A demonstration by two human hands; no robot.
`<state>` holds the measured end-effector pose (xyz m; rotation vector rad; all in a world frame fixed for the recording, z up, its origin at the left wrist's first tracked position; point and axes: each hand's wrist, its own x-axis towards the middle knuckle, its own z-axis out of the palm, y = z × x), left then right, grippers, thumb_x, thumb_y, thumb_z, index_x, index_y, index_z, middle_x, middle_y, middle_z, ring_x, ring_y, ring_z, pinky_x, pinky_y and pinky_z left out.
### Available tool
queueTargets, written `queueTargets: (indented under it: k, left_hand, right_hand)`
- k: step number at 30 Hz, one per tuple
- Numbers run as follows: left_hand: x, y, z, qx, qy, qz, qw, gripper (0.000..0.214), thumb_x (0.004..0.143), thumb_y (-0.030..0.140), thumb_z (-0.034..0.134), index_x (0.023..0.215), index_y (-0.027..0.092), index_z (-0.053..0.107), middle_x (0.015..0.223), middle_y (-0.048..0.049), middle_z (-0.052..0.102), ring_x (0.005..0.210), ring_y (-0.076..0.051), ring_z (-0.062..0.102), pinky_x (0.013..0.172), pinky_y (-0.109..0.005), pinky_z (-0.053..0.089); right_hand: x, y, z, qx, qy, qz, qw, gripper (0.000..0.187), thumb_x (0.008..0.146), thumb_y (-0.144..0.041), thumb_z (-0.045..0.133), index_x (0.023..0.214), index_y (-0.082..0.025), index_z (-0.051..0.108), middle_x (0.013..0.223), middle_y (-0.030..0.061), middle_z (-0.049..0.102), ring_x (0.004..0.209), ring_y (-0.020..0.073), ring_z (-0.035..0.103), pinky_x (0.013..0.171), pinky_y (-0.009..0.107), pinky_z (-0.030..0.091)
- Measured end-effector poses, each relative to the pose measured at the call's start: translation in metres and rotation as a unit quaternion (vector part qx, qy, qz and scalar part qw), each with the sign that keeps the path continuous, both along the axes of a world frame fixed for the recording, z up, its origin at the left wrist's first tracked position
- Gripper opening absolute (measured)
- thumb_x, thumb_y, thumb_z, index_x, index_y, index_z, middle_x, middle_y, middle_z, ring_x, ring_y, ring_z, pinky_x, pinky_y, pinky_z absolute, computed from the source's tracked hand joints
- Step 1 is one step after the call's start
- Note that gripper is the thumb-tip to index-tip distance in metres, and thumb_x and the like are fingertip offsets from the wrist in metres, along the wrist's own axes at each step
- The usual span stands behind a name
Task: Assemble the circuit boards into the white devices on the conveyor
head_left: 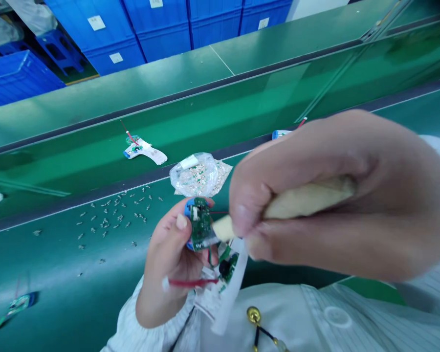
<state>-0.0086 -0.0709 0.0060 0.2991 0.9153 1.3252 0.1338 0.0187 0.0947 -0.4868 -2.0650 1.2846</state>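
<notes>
My left hand (168,259) is closed around the edges of a small green circuit board (201,222) with blue parts at its side. Below it hangs a white curved plastic housing (229,303), with a second board and a red wire (194,282) near it. My right hand (337,146), large in view and partly blurred, grips a tool with a pale yellow, wrapped-looking handle (308,198). The tool's greyish tip meets or nearly meets the lower right edge of the board; contact is hard to tell. My right fingers hide part of the housing.
Several small metal parts (104,223) lie scattered on the green work surface (58,274). A clear bag (194,173) of small pieces stands beyond my hands. A white housing with a board (146,149) rests on the conveyor belt. Another board (22,303) is at lower left; blue crates (161,34) stand behind.
</notes>
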Motion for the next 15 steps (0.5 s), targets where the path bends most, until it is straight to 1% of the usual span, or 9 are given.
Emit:
queueTargets:
  k: [2,3,5,6,7,9,12,13,15]
  left_hand:
    - [-0.001,0.003,-0.007,0.008,-0.015,-0.003,1.0,0.03,0.067,0.045,0.077,0.084,0.02,0.073,0.057,0.0019,0.066,0.037,-0.007,0.056,0.036,-0.012,0.045]
    - [-0.002,0.004,-0.009,0.01,-0.024,-0.007,1.0,0.031,0.068,0.044,0.076,0.085,0.019,0.072,0.057,0.0013,0.066,0.038,-0.007,0.058,0.036,-0.013,0.045]
    - [-0.002,0.004,-0.012,0.036,-0.051,-0.023,0.998,0.034,0.071,0.043,0.073,0.09,0.016,0.071,0.059,-0.0006,0.067,0.038,-0.008,0.059,0.036,-0.014,0.046]
    - [-0.002,0.004,-0.012,0.055,-0.062,-0.03,0.996,0.035,0.073,0.043,0.071,0.092,0.014,0.071,0.061,-0.0018,0.067,0.038,-0.008,0.059,0.036,-0.014,0.047]
    - [-0.002,0.002,-0.012,0.075,-0.072,-0.032,0.994,0.036,0.076,0.042,0.067,0.095,0.012,0.07,0.063,-0.0027,0.067,0.038,-0.007,0.058,0.037,-0.013,0.047]
    - [-0.001,0.0,-0.01,0.102,-0.087,-0.039,0.99,0.036,0.08,0.04,0.063,0.097,0.009,0.07,0.064,-0.0038,0.067,0.037,-0.006,0.057,0.038,-0.012,0.047]
    - [0.0,-0.003,-0.006,0.101,-0.096,-0.049,0.989,0.035,0.081,0.038,0.061,0.099,0.01,0.07,0.066,-0.0045,0.066,0.038,-0.006,0.058,0.039,-0.012,0.047]
    - [0.0,-0.004,-0.005,0.101,-0.097,-0.05,0.989,0.035,0.081,0.038,0.06,0.099,0.01,0.07,0.066,-0.0044,0.066,0.038,-0.006,0.057,0.039,-0.012,0.046]
    - [0.0,-0.004,-0.004,0.099,-0.092,-0.052,0.99,0.035,0.081,0.04,0.06,0.098,0.011,0.07,0.065,-0.0041,0.065,0.036,-0.005,0.055,0.037,-0.012,0.045]
  right_hand:
    - [0.004,0.005,-0.008,-0.035,0.015,0.024,0.999,0.027,0.082,-0.024,0.05,0.057,-0.018,0.059,0.048,-0.0114,0.055,0.04,-0.0023,0.045,0.038,0.011,0.03]
    - [0.007,0.009,-0.013,-0.052,0.013,0.021,0.998,0.022,0.079,-0.019,0.056,0.057,-0.017,0.059,0.05,-0.0104,0.057,0.042,-0.0012,0.048,0.038,0.01,0.033]
    - [0.015,0.017,-0.026,-0.093,-0.008,-0.015,0.995,0.014,0.073,-0.014,0.063,0.06,-0.017,0.061,0.053,-0.0077,0.059,0.045,0.0035,0.053,0.039,0.014,0.041]
    - [0.02,0.021,-0.033,-0.119,-0.02,-0.041,0.992,0.012,0.073,-0.014,0.064,0.062,-0.017,0.061,0.053,-0.0064,0.059,0.045,0.0058,0.054,0.04,0.016,0.043]
    - [0.024,0.024,-0.04,-0.142,-0.033,-0.066,0.987,0.011,0.074,-0.015,0.063,0.064,-0.017,0.062,0.052,-0.0053,0.058,0.045,0.0074,0.054,0.039,0.019,0.042]
    - [0.032,0.028,-0.054,-0.168,-0.074,-0.1,0.978,0.011,0.075,-0.02,0.062,0.065,-0.018,0.062,0.048,-0.004,0.054,0.043,0.0081,0.049,0.038,0.02,0.037]
    - [0.039,0.027,-0.077,-0.166,-0.179,-0.084,0.966,0.014,0.076,-0.024,0.06,0.064,-0.017,0.061,0.048,-0.0039,0.05,0.042,0.0067,0.042,0.038,0.019,0.029]
    - [0.04,0.025,-0.086,-0.155,-0.213,-0.066,0.962,0.015,0.077,-0.024,0.059,0.065,-0.016,0.061,0.05,-0.0035,0.051,0.044,0.0071,0.042,0.04,0.02,0.03]
    - [0.04,0.02,-0.105,-0.113,-0.261,-0.037,0.958,0.014,0.078,-0.024,0.056,0.069,-0.016,0.063,0.059,-0.0015,0.058,0.052,0.0094,0.049,0.047,0.021,0.035]
